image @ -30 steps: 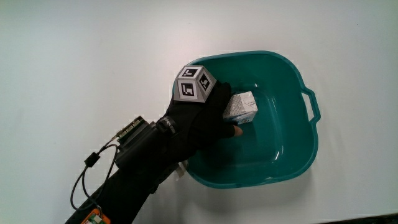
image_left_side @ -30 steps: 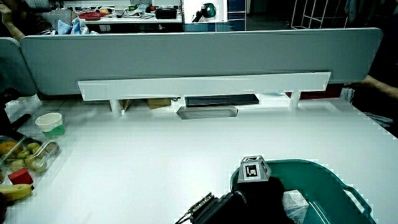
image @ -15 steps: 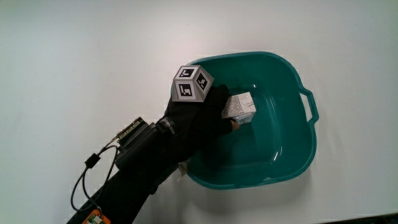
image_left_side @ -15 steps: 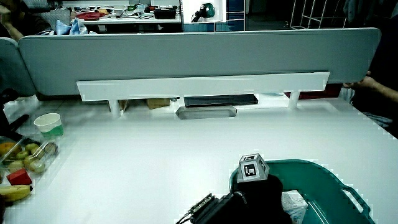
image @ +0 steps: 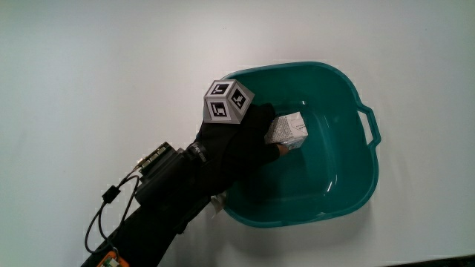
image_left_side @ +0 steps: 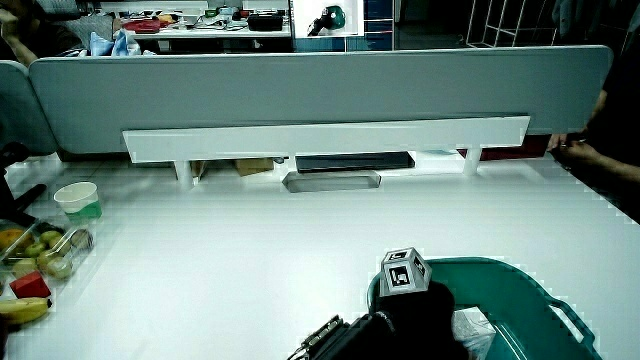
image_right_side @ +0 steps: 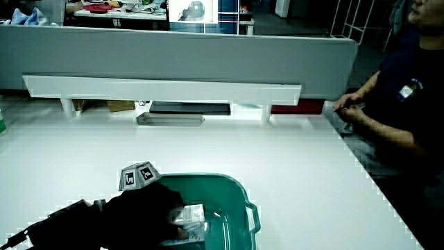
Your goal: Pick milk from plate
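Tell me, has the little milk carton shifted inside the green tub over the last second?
Yes, slightly. In the main view the milk carton, held by the hand, now sits a bit farther from the person, judged against the tub's handle.

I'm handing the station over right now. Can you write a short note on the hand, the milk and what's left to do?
Hand: inside the teal tub, fingers closed on the small milk carton.
Milk carton: in the tub, near the rim nearest the forearm; a side view shows it low in the tub. Whether it has left the floor cannot be told.
The container is a handled tub, not a plate.
Done: reach and grasp.
Left: lift the carton clear of the tub.
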Demonstrator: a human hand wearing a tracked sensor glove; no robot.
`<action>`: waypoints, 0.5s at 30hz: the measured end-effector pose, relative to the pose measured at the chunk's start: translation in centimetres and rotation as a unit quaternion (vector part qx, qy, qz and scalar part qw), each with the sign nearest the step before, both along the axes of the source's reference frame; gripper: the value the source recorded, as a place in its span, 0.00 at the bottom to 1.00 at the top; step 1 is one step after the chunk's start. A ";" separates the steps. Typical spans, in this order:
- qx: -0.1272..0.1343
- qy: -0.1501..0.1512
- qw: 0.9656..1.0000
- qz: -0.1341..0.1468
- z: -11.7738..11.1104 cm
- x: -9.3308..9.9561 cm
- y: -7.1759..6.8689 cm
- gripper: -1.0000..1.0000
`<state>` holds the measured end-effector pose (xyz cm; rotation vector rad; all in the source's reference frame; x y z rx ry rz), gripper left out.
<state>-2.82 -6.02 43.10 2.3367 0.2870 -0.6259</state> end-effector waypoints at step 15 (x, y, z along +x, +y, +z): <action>0.050 0.024 0.998 0.000 -3.7 -0.7 -0.1 1.00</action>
